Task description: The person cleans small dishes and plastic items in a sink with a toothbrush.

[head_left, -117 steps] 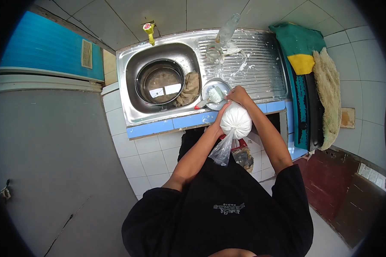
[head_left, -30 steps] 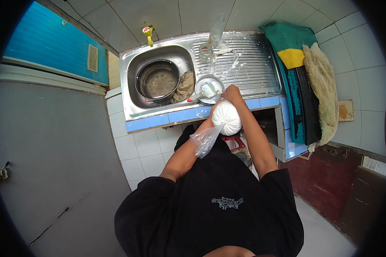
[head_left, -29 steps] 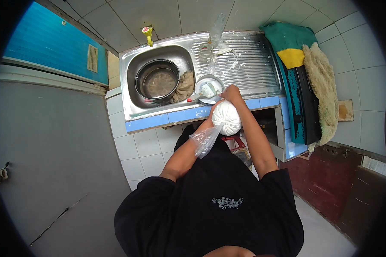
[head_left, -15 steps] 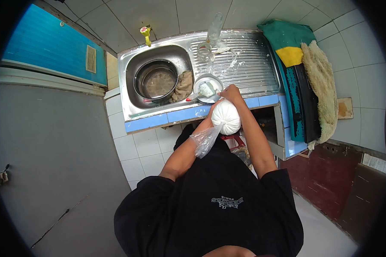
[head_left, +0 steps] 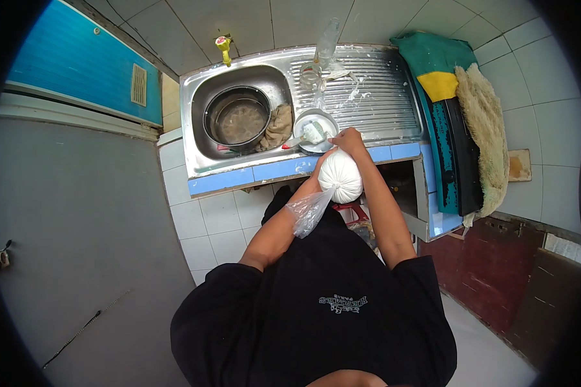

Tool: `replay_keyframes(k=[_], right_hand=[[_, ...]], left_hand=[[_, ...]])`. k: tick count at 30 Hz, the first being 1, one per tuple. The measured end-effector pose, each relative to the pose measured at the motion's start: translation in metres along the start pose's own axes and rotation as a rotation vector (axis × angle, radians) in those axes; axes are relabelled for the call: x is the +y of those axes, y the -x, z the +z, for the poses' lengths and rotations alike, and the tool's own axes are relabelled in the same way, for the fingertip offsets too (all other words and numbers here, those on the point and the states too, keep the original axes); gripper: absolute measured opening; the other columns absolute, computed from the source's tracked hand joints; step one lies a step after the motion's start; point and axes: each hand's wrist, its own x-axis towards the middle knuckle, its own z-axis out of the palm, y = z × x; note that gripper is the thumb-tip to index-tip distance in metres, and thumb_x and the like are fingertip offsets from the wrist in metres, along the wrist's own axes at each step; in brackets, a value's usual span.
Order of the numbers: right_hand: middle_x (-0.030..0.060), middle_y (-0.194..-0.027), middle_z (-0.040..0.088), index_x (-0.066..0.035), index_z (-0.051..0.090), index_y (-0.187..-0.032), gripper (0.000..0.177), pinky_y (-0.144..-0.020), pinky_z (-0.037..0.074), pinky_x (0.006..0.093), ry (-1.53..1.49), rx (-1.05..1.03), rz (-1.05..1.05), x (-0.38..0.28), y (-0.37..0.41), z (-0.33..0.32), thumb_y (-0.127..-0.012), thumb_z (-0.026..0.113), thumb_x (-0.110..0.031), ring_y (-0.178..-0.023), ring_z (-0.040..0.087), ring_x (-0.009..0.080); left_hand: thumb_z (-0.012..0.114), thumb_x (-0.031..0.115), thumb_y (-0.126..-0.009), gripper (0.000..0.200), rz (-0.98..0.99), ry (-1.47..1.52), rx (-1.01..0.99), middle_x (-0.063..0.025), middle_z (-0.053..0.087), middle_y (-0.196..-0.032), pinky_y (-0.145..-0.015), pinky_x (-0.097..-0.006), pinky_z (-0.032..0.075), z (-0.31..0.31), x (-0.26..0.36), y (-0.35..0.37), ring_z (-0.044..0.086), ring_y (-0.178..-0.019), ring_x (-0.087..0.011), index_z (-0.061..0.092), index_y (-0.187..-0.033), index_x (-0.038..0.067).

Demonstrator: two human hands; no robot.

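Observation:
A round plastic bag (head_left: 340, 177) packed with something white is held at the counter's front edge. Its tied, clear tail (head_left: 308, 211) droops across my left forearm. My left hand (head_left: 325, 161) curls under and around the bag's far left side, with most of its fingers hidden. At the bag's far end, my right hand (head_left: 347, 139) has its fingers pinched together beside the bowl's rim; what they grip is too small to make out. The small bowl (head_left: 332, 122) contains a whitish-green lump (head_left: 314, 133) and a red-tipped handle (head_left: 287, 146) that sticks out leftward.
Left of the bowl, a steel sink (head_left: 197, 97) holds a dark round pan (head_left: 237, 116) and a brown cloth (head_left: 277, 129). A glass jar (head_left: 310, 76) and clear bottle (head_left: 327, 42) stand behind. White splashes mark the ribbed drainboard (head_left: 381, 84). A black-and-teal case (head_left: 452, 155) lies right.
The view has shifted very slightly. Both hands and the bag stay in the same place, and the fingers of my right hand remain pinched.

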Motion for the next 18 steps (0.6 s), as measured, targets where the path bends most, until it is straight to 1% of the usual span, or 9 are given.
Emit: replay_keyframes(k=[3,5,6,8,12,14,18], right_hand=[[0.02,-0.076,0.067,0.001,0.07,-0.076,0.037,-0.07,0.052,0.0357,-0.065,-0.009,0.021,0.001,0.003,-0.003,-0.063,0.079,-0.032,-0.072,0.067,0.0307],[0.0195,-0.075,0.067,0.001,0.07,-0.075,0.035,-0.069,0.053,0.0351,-0.095,-0.004,0.031,0.005,0.002,0.001,-0.063,0.079,-0.031,-0.07,0.067,0.0291],[0.0195,-0.075,0.067,0.001,0.07,-0.075,0.035,-0.069,0.053,0.0351,-0.095,-0.005,0.031,0.008,0.002,0.004,-0.063,0.079,-0.031,-0.07,0.067,0.0291],[0.0161,-0.064,0.065,0.003,0.068,-0.068,0.037,-0.057,0.05,0.0327,-0.14,0.044,-0.007,0.014,0.001,0.007,-0.064,0.08,-0.032,-0.056,0.062,0.0213],[0.0154,-0.062,0.064,0.003,0.068,-0.068,0.036,-0.055,0.049,0.0327,-0.177,0.044,0.004,0.008,0.009,0.004,-0.064,0.08,-0.03,-0.053,0.061,0.02],[0.0154,-0.062,0.064,0.003,0.068,-0.07,0.036,-0.054,0.049,0.0327,-0.181,0.039,-0.007,0.007,0.01,0.004,-0.066,0.079,-0.03,-0.053,0.061,0.0198],[0.0158,-0.063,0.064,0.004,0.069,-0.073,0.037,-0.054,0.049,0.0323,-0.178,0.024,0.021,0.004,0.015,0.003,-0.068,0.077,-0.032,-0.054,0.061,0.0197]], left_hand=[[0.046,0.025,-0.095,0.028,0.017,0.009,0.016,-0.0096,0.064,-0.098,-0.082,-0.0364,0.053,0.001,-0.004,0.001,0.064,-0.089,-0.0213,0.057,-0.107,0.002],[0.051,0.032,-0.09,0.034,0.019,-0.036,0.158,-0.012,0.065,-0.096,-0.08,-0.039,0.052,-0.001,-0.006,0.001,0.065,-0.084,-0.0255,0.058,-0.106,0.003],[0.051,0.032,-0.09,0.034,0.019,-0.035,0.159,-0.012,0.065,-0.096,-0.08,-0.039,0.052,-0.001,-0.007,0.001,0.065,-0.084,-0.0255,0.058,-0.106,0.003],[0.051,0.032,-0.09,0.034,-0.004,-0.025,0.163,-0.012,0.065,-0.097,-0.08,-0.0385,0.052,-0.002,-0.007,0.001,0.065,-0.084,-0.0255,0.058,-0.106,0.003],[0.052,0.033,-0.09,0.035,-0.006,-0.047,0.203,-0.0121,0.065,-0.097,-0.079,-0.0382,0.053,0.003,-0.007,0.005,0.065,-0.084,-0.0254,0.057,-0.107,0.003],[0.052,0.033,-0.089,0.036,-0.019,-0.025,0.161,-0.0121,0.065,-0.097,-0.077,-0.0379,0.053,0.0,-0.006,0.005,0.065,-0.084,-0.025,0.057,-0.107,0.003],[0.053,0.034,-0.089,0.035,-0.037,-0.043,0.191,-0.0119,0.065,-0.096,-0.076,-0.0377,0.054,0.004,-0.005,0.008,0.065,-0.083,-0.0244,0.057,-0.107,0.003]])
